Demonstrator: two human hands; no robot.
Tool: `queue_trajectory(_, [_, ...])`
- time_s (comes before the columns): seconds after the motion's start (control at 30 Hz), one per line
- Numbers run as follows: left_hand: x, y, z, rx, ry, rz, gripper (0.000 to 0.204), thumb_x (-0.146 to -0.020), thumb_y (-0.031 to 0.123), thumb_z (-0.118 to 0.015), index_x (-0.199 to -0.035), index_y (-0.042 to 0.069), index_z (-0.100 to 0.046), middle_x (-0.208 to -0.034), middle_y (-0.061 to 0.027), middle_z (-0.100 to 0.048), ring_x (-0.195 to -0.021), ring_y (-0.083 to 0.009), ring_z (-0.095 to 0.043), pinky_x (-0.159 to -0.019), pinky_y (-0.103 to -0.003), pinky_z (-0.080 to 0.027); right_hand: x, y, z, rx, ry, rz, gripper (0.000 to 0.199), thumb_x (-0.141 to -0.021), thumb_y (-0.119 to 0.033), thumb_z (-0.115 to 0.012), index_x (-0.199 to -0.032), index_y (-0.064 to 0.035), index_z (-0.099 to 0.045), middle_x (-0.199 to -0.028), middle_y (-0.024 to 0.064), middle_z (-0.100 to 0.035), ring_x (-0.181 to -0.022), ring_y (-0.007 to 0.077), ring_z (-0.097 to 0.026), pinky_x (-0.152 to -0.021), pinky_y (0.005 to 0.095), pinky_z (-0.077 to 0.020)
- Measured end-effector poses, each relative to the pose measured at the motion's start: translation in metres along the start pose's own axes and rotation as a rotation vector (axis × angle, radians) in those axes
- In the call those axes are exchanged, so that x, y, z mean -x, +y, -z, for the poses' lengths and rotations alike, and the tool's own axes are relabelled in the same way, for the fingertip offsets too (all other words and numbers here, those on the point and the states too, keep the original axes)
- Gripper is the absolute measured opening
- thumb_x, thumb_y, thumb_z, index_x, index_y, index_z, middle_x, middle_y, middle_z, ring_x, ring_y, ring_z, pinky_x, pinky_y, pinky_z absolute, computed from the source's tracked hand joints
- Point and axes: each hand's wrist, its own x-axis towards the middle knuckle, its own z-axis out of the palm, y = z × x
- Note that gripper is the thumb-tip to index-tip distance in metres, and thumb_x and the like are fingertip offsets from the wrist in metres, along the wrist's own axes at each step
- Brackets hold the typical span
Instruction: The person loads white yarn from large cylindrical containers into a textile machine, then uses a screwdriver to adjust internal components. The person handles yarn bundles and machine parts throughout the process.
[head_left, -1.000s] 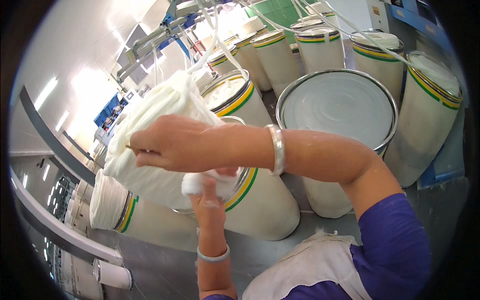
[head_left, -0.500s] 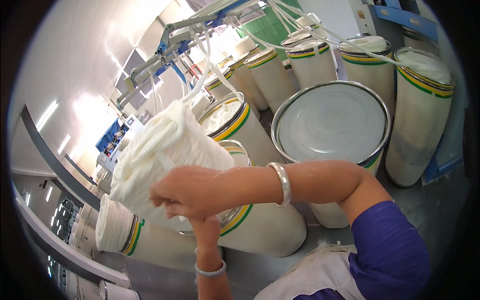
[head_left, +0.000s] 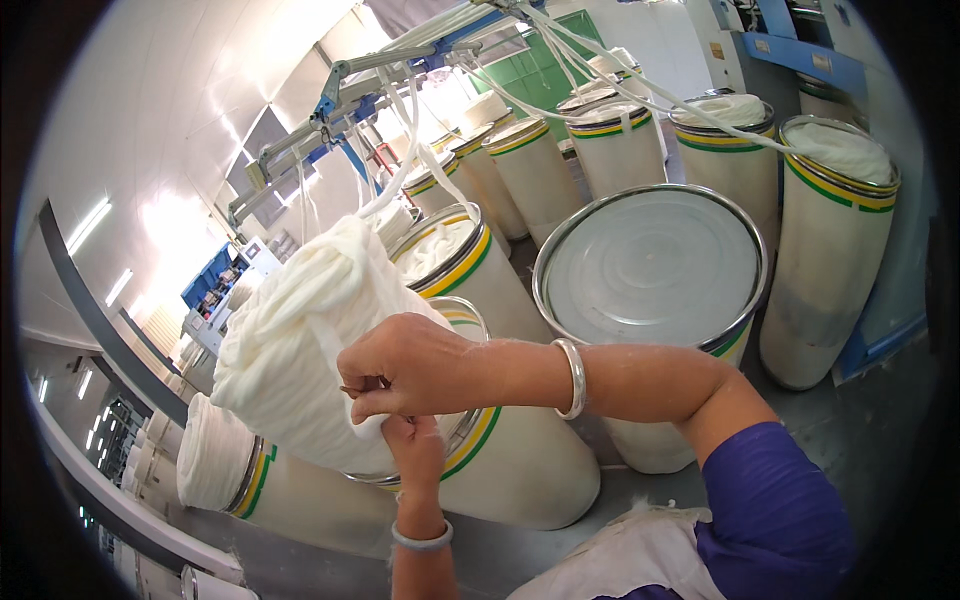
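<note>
A thick bundle of coiled white fibre sliver (head_left: 290, 330) rises above a tall cream can (head_left: 525, 465) with a metal rim and yellow and green bands. In front of the bundle, my right hand (head_left: 415, 368) is closed, thumb and fingers pinching a bit of white sliver. Just below it is my left hand (head_left: 415, 450), closed too, its fingertips at the same pale strand. The two hands nearly touch. Part of what they grip is hidden behind the fingers.
A can (head_left: 650, 270) with a grey disc at its top stands to the right. Several sliver-filled cans stand behind, one at the far right (head_left: 835, 230). Sliver strands run overhead along a metal frame (head_left: 390, 65). Another full can (head_left: 215, 455) is at lower left.
My right hand has moved slightly right and up, uncovering the fingertips of my left hand below it. The view has shifted a little; the bundle stays in place.
</note>
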Motion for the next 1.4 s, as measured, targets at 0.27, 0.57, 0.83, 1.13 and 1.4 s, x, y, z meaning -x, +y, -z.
queue_trajectory(0.27, [-0.003,0.0,-0.023,0.428,0.091,-0.15,0.025,-0.087,0.011,-0.064,-0.108,-0.002,-0.057,-0.093,-0.0067,-0.061,-0.095,-0.0122,-0.058,-0.082,-0.026,-0.045,0.005,0.004,0.0,-0.294,-0.032,0.056,0.008,-0.074,-0.005,-0.071,-0.077,0.0009,-0.066,-0.074,0.0105,-0.069,-0.067,0.0212,-0.067,-0.066,0.0297,-0.0509])
queue_trajectory(0.57, [-0.014,-0.035,-0.021,0.332,-0.103,-0.046,0.061,-0.084,0.005,-0.068,-0.138,0.001,-0.04,-0.088,-0.0011,-0.057,-0.076,-0.0067,-0.052,-0.07,-0.02,-0.043,0.073,0.001,0.105,-1.088,0.782,0.259,0.012,-0.093,-0.012,-0.062,-0.103,-0.0077,-0.067,-0.1,0.0046,-0.067,-0.07,0.0087,-0.058,-0.059,0.0219,-0.0452])
queue_trajectory(0.83, [0.073,-0.117,0.0,-0.259,0.056,-0.012,0.085,-0.058,0.011,-0.086,-0.132,0.004,-0.044,-0.125,-0.0138,-0.051,-0.114,-0.0254,-0.051,-0.098,-0.039,-0.041,0.203,-0.048,0.102,-1.873,0.716,0.238,0.02,-0.096,-0.019,-0.055,-0.113,-0.0101,-0.062,-0.105,0.0074,-0.069,-0.082,0.0211,-0.066,-0.064,0.0328,-0.0543])
queue_trajectory(1.13, [0.045,-0.143,0.004,-0.675,-0.197,-0.03,0.054,-0.058,0.031,-0.091,-0.094,0.004,-0.061,-0.075,-0.0079,-0.061,-0.068,-0.0257,-0.061,-0.062,-0.038,-0.049,0.193,-0.089,0.162,-1.291,0.375,0.254,0.025,-0.093,-0.022,-0.053,-0.106,-0.0025,-0.062,-0.076,0.0165,-0.068,-0.057,0.0225,-0.062,-0.05,0.0323,-0.0454])
queue_trajectory(1.4, [-0.005,-0.139,-0.093,-0.929,-0.325,-0.021,0.076,-0.056,0.067,-0.078,-0.097,0.004,-0.065,-0.078,-0.0149,-0.067,-0.073,-0.0358,-0.065,-0.067,-0.045,-0.051,0.224,-0.036,0.177,-0.748,0.7,0.111,0.032,-0.096,-0.036,-0.054,-0.106,-0.0075,-0.062,-0.061,0.0132,-0.062,-0.045,0.0199,-0.053,-0.044,0.033,-0.0426])
